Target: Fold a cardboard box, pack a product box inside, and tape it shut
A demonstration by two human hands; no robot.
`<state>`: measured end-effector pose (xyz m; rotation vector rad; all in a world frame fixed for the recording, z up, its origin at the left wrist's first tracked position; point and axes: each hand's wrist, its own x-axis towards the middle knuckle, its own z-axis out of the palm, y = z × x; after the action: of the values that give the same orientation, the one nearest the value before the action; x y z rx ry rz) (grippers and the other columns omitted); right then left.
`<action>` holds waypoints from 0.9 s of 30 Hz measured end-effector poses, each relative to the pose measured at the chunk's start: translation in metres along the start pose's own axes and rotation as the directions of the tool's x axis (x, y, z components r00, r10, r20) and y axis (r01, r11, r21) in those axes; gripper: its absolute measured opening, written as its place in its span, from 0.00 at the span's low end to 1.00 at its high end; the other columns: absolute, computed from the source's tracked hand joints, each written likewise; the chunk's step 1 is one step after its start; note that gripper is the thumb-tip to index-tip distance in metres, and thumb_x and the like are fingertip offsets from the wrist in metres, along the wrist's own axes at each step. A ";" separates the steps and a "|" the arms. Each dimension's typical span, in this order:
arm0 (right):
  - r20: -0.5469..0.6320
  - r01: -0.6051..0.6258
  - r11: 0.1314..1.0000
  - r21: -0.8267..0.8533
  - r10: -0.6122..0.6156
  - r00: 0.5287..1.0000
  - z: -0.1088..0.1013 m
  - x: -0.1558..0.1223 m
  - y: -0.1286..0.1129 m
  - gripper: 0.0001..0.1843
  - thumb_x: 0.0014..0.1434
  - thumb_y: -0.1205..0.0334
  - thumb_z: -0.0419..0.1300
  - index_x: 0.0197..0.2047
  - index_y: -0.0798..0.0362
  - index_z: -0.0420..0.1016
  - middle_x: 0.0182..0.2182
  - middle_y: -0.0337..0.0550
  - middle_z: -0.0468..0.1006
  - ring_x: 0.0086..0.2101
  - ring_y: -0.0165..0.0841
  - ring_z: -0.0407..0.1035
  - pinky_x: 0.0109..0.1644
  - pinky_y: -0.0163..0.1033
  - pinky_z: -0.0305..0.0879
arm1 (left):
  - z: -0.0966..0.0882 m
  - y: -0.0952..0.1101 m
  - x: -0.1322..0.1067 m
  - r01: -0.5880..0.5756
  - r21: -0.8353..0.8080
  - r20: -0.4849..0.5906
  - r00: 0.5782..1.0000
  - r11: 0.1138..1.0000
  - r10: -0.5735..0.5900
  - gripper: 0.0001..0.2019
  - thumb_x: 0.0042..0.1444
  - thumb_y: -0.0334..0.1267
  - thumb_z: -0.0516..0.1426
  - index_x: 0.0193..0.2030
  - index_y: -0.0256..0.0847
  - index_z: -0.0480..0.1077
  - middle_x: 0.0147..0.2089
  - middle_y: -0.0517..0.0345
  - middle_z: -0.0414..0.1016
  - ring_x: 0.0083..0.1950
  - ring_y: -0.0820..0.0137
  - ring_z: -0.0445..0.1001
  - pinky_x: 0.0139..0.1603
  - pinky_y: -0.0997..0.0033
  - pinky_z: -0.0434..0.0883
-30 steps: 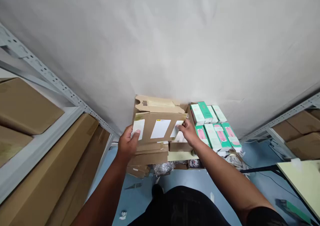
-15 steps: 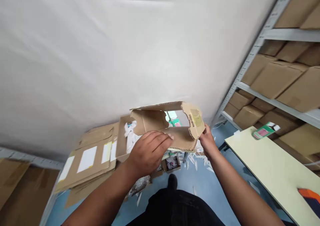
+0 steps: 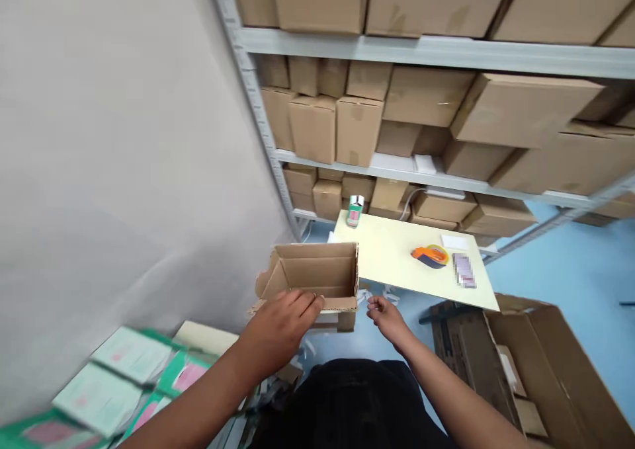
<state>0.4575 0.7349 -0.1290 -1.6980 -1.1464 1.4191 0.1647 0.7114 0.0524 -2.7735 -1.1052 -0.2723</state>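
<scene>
Cardboard box (image 3: pixel 320 270) sits in left hand (image 3: pixel 280 326), fingers curled over its near rim; right hand (image 3: pixel 387 318) half-open just beside, holds nothing; big carton (image 3: pixel 558 343) contains cardboard pieces (image 3: pixel 530 417).

This looks like a storeroom, its metal shelving (image 3: pixel 426 51) stacked with cardboard boxes (image 3: pixel 311 129).

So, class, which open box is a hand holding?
The small box, its near edge gripped by the left hand. The big box at lower right is open too, but untouched.
</scene>
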 end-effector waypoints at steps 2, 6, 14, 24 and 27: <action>0.015 -0.050 0.991 0.127 0.048 0.999 -0.024 0.003 -0.007 0.20 0.54 0.47 0.62 0.45 0.51 0.75 0.41 0.47 0.78 0.38 0.39 0.74 0.36 0.40 0.69 | 0.018 -0.004 0.039 -0.075 -0.032 0.063 0.995 0.997 0.077 0.24 0.57 0.21 0.53 0.60 0.37 0.69 0.49 0.47 0.78 0.47 0.58 0.74 0.47 0.57 0.71; 0.101 -0.147 0.932 0.331 0.120 0.988 -0.074 0.022 -0.028 0.31 0.62 0.32 0.53 0.53 0.49 0.74 0.53 0.52 0.76 0.41 0.39 0.75 0.35 0.41 0.72 | 0.052 0.010 0.116 -0.181 -0.058 0.114 0.976 0.982 0.187 0.23 0.59 0.22 0.53 0.61 0.35 0.68 0.50 0.47 0.77 0.47 0.58 0.74 0.47 0.57 0.71; 0.221 -0.126 0.965 0.231 0.074 0.972 -0.204 0.105 -0.066 0.29 0.64 0.31 0.54 0.59 0.41 0.72 0.55 0.45 0.78 0.49 0.42 0.74 0.38 0.40 0.74 | 0.109 0.054 0.256 -0.288 -0.086 0.068 0.953 0.954 0.294 0.18 0.64 0.26 0.52 0.60 0.35 0.68 0.49 0.47 0.77 0.48 0.59 0.72 0.49 0.56 0.70; 0.050 -0.118 0.991 0.065 0.115 0.992 -0.236 0.221 -0.045 0.16 0.58 0.49 0.56 0.44 0.48 0.76 0.33 0.42 0.80 0.32 0.39 0.74 0.31 0.40 0.70 | 0.205 0.040 0.315 -0.075 -0.295 0.119 0.986 0.953 0.115 0.19 0.63 0.25 0.53 0.60 0.40 0.72 0.48 0.47 0.79 0.50 0.59 0.75 0.55 0.56 0.73; -0.075 -0.014 0.999 -0.042 0.010 0.997 -0.231 0.238 -0.033 0.14 0.57 0.49 0.54 0.38 0.48 0.75 0.29 0.40 0.79 0.33 0.39 0.73 0.34 0.40 0.68 | 0.220 0.027 0.307 0.009 -0.408 0.112 0.993 0.913 0.040 0.19 0.64 0.29 0.54 0.60 0.42 0.72 0.51 0.48 0.78 0.53 0.59 0.76 0.60 0.53 0.72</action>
<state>0.6843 0.9783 -0.1499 -1.7753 -1.1346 1.3353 0.4270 0.9402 -0.0959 -3.2018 -1.1673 -0.3808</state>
